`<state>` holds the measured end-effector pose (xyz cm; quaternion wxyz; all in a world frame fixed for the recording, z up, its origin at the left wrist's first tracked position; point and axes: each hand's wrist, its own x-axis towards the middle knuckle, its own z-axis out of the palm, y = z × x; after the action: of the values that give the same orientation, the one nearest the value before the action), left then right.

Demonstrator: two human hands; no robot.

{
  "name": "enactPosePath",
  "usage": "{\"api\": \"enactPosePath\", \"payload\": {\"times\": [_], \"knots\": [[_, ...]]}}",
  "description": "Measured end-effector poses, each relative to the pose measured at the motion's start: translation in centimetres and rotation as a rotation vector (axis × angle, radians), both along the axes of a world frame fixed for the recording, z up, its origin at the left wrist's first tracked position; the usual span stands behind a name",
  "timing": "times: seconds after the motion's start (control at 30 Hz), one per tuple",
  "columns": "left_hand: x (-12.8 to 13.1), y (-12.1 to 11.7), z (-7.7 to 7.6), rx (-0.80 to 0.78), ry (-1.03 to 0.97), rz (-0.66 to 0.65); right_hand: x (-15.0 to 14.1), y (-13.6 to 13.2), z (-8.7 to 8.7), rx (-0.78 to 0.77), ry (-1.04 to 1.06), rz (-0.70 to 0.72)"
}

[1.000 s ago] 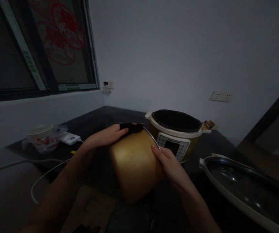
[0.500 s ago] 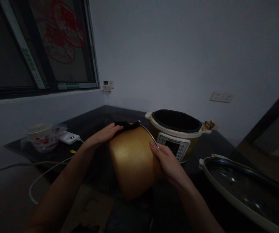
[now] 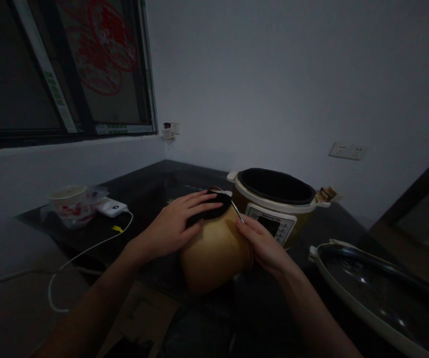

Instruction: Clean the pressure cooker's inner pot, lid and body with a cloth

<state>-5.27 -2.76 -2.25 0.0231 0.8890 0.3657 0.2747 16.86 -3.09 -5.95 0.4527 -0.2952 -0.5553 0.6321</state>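
Observation:
I hold a gold-coloured inner pot (image 3: 214, 253) tilted on its side in front of me, its rim turned away toward the cooker. My right hand (image 3: 263, 246) grips the pot's right side near the rim. My left hand (image 3: 175, 226) lies on top of the pot with its fingers stretched over a dark cloth (image 3: 214, 208) pressed against the pot's upper side. Just behind stands the electric pressure cooker (image 3: 274, 209), its black cavity open and its control panel facing me.
The cooker's lid (image 3: 382, 293) lies on the dark counter (image 3: 151, 184) at the right. On the left sit a wrapped bowl (image 3: 70, 204) and a white power bank (image 3: 112, 206) with a white cable (image 3: 80, 256). A window is upper left; wall sockets are behind.
My left hand has slid with the cloth from the pot's far rim onto its upper side. The pot has shifted slightly right and away. The view has turned a little left.

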Motion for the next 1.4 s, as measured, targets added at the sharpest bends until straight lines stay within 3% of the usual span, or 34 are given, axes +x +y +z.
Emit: {"api": "enactPosePath", "payload": {"times": [0.13, 0.23, 0.33, 0.53, 0.73, 0.93, 1.1, 1.2, 1.3, 1.4], "knots": [[-1.4, 1.7, -0.2, -0.056, -0.138, 0.050, 1.7, 0.5, -3.6, 0.130, -0.159, -0.018], [-2.8, 2.7, -0.4, -0.124, -0.259, 0.059, 1.7, 1.3, -6.3, 0.193, -0.263, -0.126], [-4.2, 3.3, -0.2, -0.240, -0.327, 0.059, 0.5, 1.9, -7.6, 0.227, -0.275, -0.219], [-6.1, 3.3, -0.1, -0.415, -0.363, 0.059, -1.0, 1.3, -6.7, 0.317, -0.267, -0.259], [-5.0, 2.9, -1.2, -0.440, -0.465, -0.063, 0.4, -1.1, -5.3, 0.434, -0.396, -0.390], [-3.2, 4.4, -2.2, -0.443, -0.500, -0.169, 3.3, -2.7, -5.4, 0.365, -0.478, -0.425], [-2.3, 4.3, -2.3, -0.536, -0.568, -0.195, 3.3, -3.7, -4.8, 0.311, -0.467, -0.385], [-1.9, 2.9, -0.9, -0.444, -0.451, -0.194, 2.4, -4.1, -3.7, 0.303, -0.413, -0.348], [-0.7, 0.2, 0.4, -0.217, -0.207, -0.171, 1.6, -4.1, -3.1, 0.280, -0.365, -0.322], [1.6, -3.1, 0.2, 0.020, 0.065, -0.122, 1.3, -3.9, -3.0, 0.266, -0.340, -0.328]]}}
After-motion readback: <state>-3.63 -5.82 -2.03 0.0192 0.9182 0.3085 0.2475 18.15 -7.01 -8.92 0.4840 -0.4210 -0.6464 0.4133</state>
